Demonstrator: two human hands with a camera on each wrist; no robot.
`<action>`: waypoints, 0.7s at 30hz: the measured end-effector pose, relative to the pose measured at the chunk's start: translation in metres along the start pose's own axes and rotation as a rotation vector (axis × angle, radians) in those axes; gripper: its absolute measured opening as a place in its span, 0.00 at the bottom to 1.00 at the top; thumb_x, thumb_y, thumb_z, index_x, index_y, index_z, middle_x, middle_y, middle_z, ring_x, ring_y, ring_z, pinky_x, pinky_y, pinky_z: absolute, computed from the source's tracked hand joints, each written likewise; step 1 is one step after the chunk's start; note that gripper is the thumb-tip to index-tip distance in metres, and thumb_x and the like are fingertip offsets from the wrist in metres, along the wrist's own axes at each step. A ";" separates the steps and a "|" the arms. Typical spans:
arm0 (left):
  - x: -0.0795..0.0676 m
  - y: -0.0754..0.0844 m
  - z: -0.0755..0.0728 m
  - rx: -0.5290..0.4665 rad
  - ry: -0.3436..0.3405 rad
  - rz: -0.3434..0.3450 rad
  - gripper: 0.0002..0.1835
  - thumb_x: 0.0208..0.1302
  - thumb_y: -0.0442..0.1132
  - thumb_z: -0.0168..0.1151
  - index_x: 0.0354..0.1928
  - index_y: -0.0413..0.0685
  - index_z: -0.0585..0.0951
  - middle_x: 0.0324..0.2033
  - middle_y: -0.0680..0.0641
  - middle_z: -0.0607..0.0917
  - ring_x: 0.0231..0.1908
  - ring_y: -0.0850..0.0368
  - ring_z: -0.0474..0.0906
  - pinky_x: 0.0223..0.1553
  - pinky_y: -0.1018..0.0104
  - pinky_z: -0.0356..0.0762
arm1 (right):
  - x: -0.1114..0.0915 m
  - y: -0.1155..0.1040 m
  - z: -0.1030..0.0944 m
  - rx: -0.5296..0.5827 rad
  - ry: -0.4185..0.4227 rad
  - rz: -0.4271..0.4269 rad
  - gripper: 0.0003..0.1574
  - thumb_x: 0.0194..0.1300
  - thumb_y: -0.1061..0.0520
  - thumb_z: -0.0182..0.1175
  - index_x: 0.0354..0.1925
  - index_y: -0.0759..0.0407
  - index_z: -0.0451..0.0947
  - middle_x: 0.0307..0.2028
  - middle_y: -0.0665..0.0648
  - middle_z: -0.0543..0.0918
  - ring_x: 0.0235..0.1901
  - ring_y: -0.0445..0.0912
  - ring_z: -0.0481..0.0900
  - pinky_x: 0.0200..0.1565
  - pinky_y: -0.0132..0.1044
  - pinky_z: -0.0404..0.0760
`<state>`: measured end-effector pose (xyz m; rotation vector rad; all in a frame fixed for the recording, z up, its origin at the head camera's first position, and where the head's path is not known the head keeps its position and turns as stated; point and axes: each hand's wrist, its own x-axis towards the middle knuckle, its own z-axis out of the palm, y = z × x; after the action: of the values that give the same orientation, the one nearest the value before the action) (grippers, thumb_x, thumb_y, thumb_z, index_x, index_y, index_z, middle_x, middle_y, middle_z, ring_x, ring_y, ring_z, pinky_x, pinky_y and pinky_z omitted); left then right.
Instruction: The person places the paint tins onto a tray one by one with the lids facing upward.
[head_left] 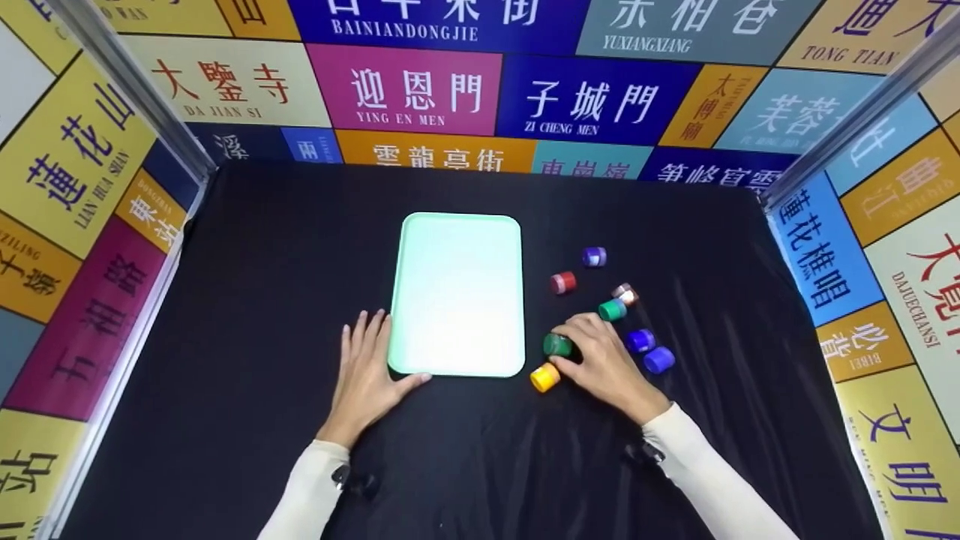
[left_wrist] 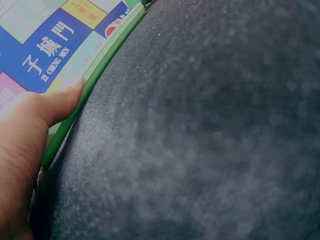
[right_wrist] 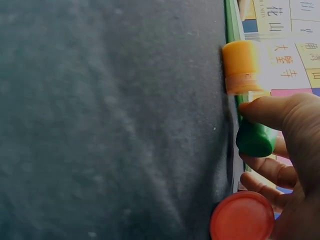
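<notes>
A pale green tray (head_left: 457, 296) lies on the black cloth. At its lower left corner rests my left hand (head_left: 364, 382), fingers stretched along the left side and thumb on the near rim. The left wrist view shows that thumb on the tray's green rim (left_wrist: 102, 62). Right of the tray, my right hand (head_left: 604, 367) pinches a small dark green paint jar (head_left: 556, 345) between thumb and fingers. In the right wrist view the green jar (right_wrist: 256, 137) is partly covered by the thumb. A yellow jar (head_left: 545, 377) lies just nearer than it, beside the thumb.
Beyond the right hand lie a red jar (head_left: 562, 283), a purple jar (head_left: 594, 256), a lighter green jar (head_left: 612, 309) and a brown jar (head_left: 625, 293). Two blue jars (head_left: 640, 340) lie to its right. Printed panels (head_left: 412, 90) wall in the table's back and sides.
</notes>
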<state>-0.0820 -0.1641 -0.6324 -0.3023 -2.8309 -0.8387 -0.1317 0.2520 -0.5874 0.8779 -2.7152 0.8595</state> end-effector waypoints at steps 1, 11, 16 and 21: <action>0.000 0.000 0.000 -0.001 0.005 0.002 0.65 0.60 0.71 0.77 0.85 0.33 0.61 0.83 0.31 0.63 0.86 0.31 0.48 0.86 0.35 0.35 | 0.001 0.000 0.000 0.013 0.004 0.007 0.24 0.62 0.57 0.83 0.54 0.60 0.88 0.51 0.59 0.89 0.58 0.59 0.80 0.66 0.59 0.76; -0.003 -0.003 -0.001 0.008 -0.006 0.000 0.66 0.60 0.72 0.76 0.85 0.34 0.60 0.84 0.32 0.62 0.86 0.32 0.47 0.86 0.35 0.34 | 0.015 -0.008 0.005 0.130 0.056 0.155 0.23 0.61 0.60 0.81 0.53 0.61 0.87 0.53 0.62 0.87 0.59 0.59 0.81 0.65 0.55 0.79; -0.002 -0.002 -0.001 0.005 -0.003 0.001 0.66 0.61 0.72 0.76 0.85 0.34 0.60 0.84 0.32 0.62 0.86 0.32 0.47 0.86 0.35 0.34 | 0.025 -0.011 0.010 0.180 0.068 0.169 0.23 0.61 0.57 0.83 0.52 0.59 0.88 0.53 0.60 0.87 0.57 0.56 0.82 0.63 0.52 0.81; -0.002 -0.001 0.000 0.005 -0.001 0.003 0.66 0.61 0.73 0.75 0.85 0.34 0.60 0.84 0.32 0.62 0.86 0.32 0.48 0.86 0.35 0.34 | 0.034 -0.012 0.014 0.225 0.077 0.131 0.21 0.62 0.55 0.84 0.51 0.57 0.90 0.48 0.53 0.89 0.54 0.52 0.81 0.59 0.43 0.80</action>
<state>-0.0807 -0.1650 -0.6335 -0.3069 -2.8319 -0.8311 -0.1525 0.2193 -0.5825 0.6946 -2.6699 1.2178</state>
